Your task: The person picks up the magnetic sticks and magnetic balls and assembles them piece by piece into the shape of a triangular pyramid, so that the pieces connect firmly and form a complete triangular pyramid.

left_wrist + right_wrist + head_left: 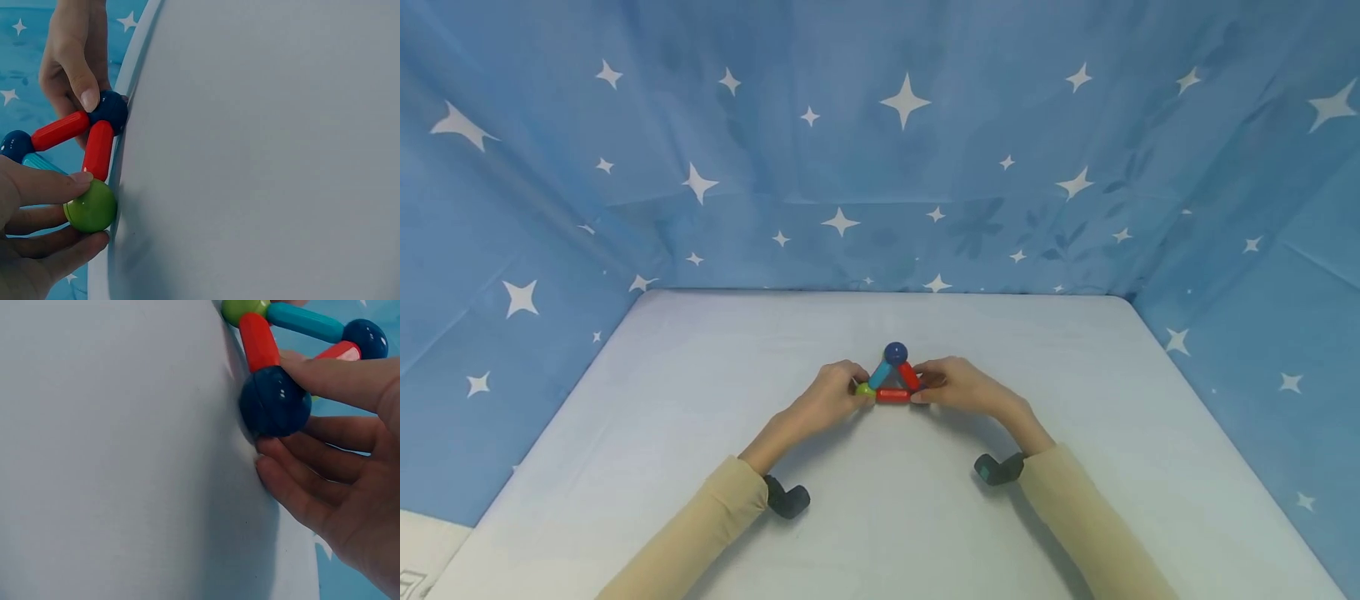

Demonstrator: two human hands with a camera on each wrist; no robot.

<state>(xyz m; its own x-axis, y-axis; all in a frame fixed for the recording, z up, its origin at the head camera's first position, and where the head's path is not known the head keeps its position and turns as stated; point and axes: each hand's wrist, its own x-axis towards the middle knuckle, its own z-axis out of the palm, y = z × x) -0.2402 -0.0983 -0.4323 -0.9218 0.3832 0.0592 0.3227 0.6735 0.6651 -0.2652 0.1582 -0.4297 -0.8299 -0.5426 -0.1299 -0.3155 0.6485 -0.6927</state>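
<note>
A triangle of toy balls and rods stands between both hands in the head view. Its top corner is a dark blue ball, joined by a light blue rod to a green ball at lower left. From that top corner a red rod slopes to a second dark blue ball at lower right. Another red rod forms the base. My left hand grips the green ball between thumb and fingers. The lower right ball, mostly hidden in the head view, is held by my right hand.
Under the hands spreads a white-covered table. A blue star-printed curtain surrounds its back and sides. Small black devices sit at the left wrist and right wrist.
</note>
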